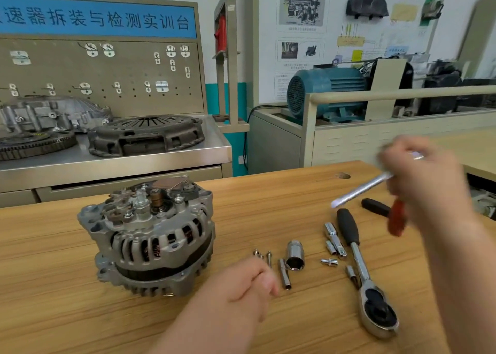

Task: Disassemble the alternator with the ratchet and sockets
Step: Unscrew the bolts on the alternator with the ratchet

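1. Our right hand (421,181), blurred, grips a silver metal rod (361,190); its upper end is hidden.
2. Our left hand (249,286): fingers curled; we can't tell what's inside, if anything.
3. We see the grey finned metal alternator (150,235) left of them, the black-handled chrome ratchet (361,267) right.

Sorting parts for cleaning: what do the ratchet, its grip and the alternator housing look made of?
Ratchet: polished chromed steel, judging by its mirror shine. Grip: matte black, probably rubber or plastic. Alternator housing: dull grey cast metal, likely aluminium, with slotted vents.
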{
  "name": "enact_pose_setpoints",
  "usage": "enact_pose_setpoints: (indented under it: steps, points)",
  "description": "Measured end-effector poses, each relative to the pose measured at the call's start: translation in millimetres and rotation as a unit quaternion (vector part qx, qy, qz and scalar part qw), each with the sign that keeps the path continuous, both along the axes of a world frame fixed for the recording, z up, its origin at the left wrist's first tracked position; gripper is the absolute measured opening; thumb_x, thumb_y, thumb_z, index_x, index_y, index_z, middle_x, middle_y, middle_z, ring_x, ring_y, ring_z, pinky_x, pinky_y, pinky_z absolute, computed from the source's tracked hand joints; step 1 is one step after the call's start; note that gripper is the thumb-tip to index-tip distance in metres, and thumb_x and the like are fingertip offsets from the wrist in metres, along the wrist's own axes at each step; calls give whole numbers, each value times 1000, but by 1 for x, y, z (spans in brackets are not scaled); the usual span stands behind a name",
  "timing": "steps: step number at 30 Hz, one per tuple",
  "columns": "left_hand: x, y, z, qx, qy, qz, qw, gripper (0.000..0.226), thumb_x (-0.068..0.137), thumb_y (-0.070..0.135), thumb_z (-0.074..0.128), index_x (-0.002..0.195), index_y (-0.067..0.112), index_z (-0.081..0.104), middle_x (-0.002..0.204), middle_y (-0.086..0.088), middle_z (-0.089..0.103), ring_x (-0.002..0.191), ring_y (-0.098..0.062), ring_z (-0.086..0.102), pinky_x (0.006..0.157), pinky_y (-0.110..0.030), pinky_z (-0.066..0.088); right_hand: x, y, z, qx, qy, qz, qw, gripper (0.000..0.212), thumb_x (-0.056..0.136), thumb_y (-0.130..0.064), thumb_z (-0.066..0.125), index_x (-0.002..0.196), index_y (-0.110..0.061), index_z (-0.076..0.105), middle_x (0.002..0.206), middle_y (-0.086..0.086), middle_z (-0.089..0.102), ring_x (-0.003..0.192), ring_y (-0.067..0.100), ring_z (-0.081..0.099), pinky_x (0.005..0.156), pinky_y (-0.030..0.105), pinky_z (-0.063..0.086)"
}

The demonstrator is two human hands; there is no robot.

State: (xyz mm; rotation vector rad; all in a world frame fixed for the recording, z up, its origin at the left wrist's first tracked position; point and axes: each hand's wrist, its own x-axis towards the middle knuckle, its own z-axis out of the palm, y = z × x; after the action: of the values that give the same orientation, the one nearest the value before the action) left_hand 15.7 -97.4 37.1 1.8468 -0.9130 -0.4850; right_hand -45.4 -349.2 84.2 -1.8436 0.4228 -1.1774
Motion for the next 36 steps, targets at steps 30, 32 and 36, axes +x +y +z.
enact_pose_setpoints:
  steps: [30, 32, 36]
  points:
    - [114, -144, -63, 227, -199, 121, 946, 17, 94, 30, 57, 102, 24, 71, 102, 5, 68, 86, -9, 56, 72, -24, 42, 7, -45, -45, -8, -18, -42, 999, 25, 79, -7, 60, 56, -10, 50, 46, -11, 42, 46, 4, 34, 55, 29, 34]
    - [113, -144, -59, 225, -202, 118, 946, 22, 96, 31, 52, 108, 24, 69, 98, 7, 66, 83, -8, 54, 69, -23, 40, 7, -46, -46, -9, -15, -44, 999, 24, 79, -7, 60, 56, -10, 50, 46, -11, 42, 46, 6, 34, 55, 30, 35]
    - [98, -143, -43, 163, -229, 91, 955, 21, 94, 35, 54, 113, 31, 64, 95, 18, 58, 86, -1, 53, 71, -22, 43, 5, -47, -46, -11, -19, -49, 999, 27, 79, -7, 59, 55, -12, 49, 45, -11, 42, 43, 3, 34, 51, 26, 32]
